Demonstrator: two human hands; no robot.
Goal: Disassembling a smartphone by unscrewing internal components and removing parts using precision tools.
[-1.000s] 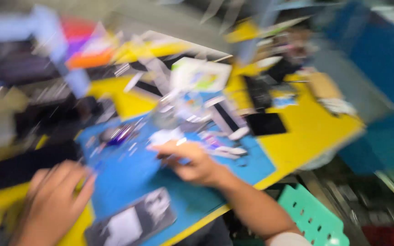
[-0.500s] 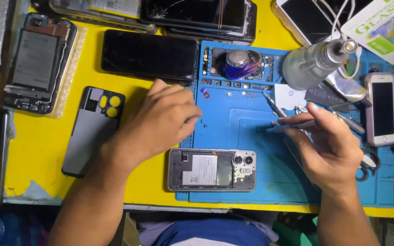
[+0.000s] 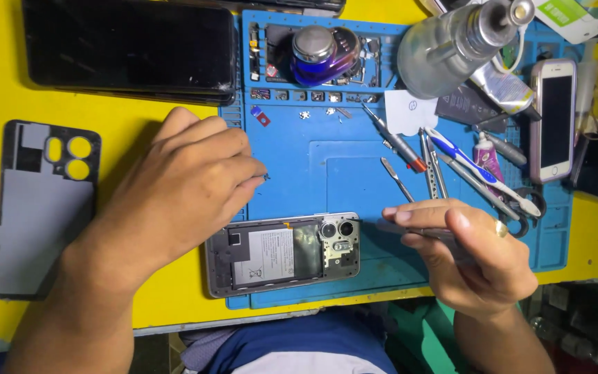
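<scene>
Left hand (image 3: 188, 187) now lifted off the opened phone (image 3: 283, 253), fingertips pinched on something tiny. Right hand (image 3: 475, 260) swung in beside the phone's camera end, gripping tweezers (image 3: 399, 227).

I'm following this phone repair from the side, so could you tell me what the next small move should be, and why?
Probably bring the tweezers in the right hand the last bit leftward onto the camera corner of the opened phone. Their tip already points there, just short of the frame, while the left hand rests at the phone's upper left edge, pinching something too small to identify.
</scene>
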